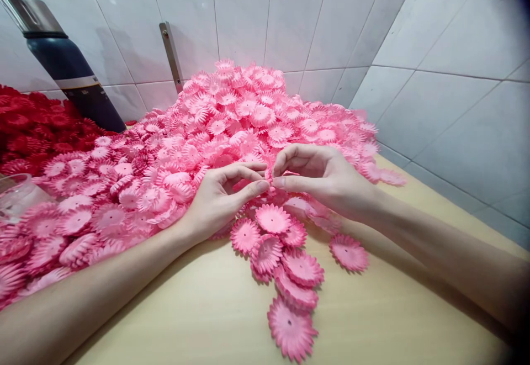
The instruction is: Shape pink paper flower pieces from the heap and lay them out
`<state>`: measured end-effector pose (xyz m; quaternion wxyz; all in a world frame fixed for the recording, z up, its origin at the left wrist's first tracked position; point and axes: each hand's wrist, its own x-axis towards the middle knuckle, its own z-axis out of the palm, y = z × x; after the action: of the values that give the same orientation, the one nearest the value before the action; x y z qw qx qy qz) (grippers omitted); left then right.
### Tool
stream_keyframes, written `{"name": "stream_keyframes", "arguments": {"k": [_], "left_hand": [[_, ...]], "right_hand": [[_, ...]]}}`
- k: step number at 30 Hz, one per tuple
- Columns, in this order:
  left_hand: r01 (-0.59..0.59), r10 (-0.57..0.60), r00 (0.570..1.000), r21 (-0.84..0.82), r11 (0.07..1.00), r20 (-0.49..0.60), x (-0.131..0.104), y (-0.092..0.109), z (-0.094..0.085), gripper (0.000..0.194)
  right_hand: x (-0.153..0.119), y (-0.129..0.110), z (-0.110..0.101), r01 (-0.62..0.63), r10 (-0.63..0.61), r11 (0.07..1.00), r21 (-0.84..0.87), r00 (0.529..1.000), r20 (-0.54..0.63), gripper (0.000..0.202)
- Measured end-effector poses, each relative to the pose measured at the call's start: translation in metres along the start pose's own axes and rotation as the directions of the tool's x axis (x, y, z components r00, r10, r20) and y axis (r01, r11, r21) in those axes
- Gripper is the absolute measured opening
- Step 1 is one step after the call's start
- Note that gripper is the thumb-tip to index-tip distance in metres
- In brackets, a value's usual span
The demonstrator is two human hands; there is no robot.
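Both hands meet at the centre, in front of a large heap of pink petal discs (244,116). Between the fingertips of my left hand (226,191) and my right hand (321,177) is a small pink piece (269,176), seen nearly edge-on. Each hand is closed in a pinch on it, thumb against fingers; its exact shape is partly hidden. Just below the hands, several darker-edged pink discs (273,219) with small centre holes overlap in a trail toward me. One disc (349,253) lies apart, below my right wrist.
A dark blue bottle (77,72) leans at the back left beside a red petal heap (37,125). A clear cup (19,196) is at the left edge. A metal strip (170,56) stands against the tiled wall (244,14). The pale table (199,304) extends below.
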<state>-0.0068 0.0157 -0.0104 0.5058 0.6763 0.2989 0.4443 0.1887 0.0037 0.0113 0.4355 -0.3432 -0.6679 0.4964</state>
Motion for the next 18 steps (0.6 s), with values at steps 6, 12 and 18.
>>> {"name": "stream_keyframes", "arguments": {"k": [6, 12, 18], "left_hand": [[-0.02, 0.02, 0.999, -0.014, 1.0, 0.03, 0.0, 0.0, 0.001, 0.011], [0.018, -0.019, 0.998, -0.022, 1.0, -0.052, 0.001, 0.001, 0.001, 0.012], [0.016, -0.037, 0.95, -0.07, 0.997, -0.31, 0.005, -0.007, -0.002, 0.014]], "right_hand": [[-0.001, -0.002, 0.002, -0.02, 0.019, 0.999, -0.037, 1.0, -0.004, 0.018], [0.002, 0.002, -0.001, 0.0, 0.0, 1.0, 0.006, 0.999, -0.041, 0.019], [0.013, 0.01, -0.024, 0.055, -0.044, 0.998, 0.015, 0.915, -0.401, 0.018]]}}
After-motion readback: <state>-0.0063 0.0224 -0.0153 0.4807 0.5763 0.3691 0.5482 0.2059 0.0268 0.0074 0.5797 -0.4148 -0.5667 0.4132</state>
